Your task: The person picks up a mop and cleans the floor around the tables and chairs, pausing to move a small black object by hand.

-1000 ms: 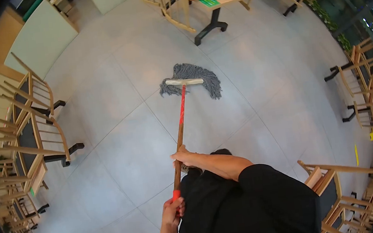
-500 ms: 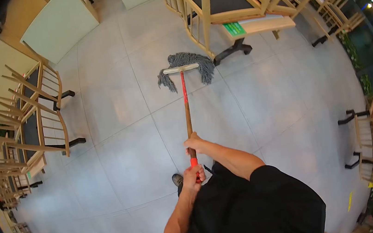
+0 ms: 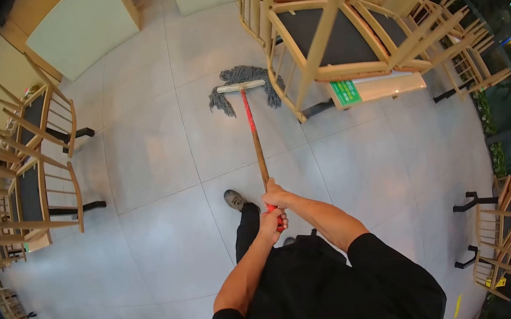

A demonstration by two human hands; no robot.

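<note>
Gripping the red end of a mop (image 3: 254,133), the left hand (image 3: 272,221) is wrapped tight; the right hand (image 3: 275,193) is clamped on the handle just beyond it, the two close together. A shoe (image 3: 234,200) stands on the floor (image 3: 163,241), left of the handle. Farther off, the mop lies with its white crossbar (image 3: 241,86) and grey strands (image 3: 244,73) flat on the tiles; on the right those strands meet a chair's slats in my sight, though I can't tell if they touch. That upturned chair (image 3: 329,35) sits on a wooden counter (image 3: 387,87) with a green card (image 3: 344,92) at its edge. More upturned chairs (image 3: 29,195) line the left, and a pale panel (image 3: 83,31) stands far left.
</note>
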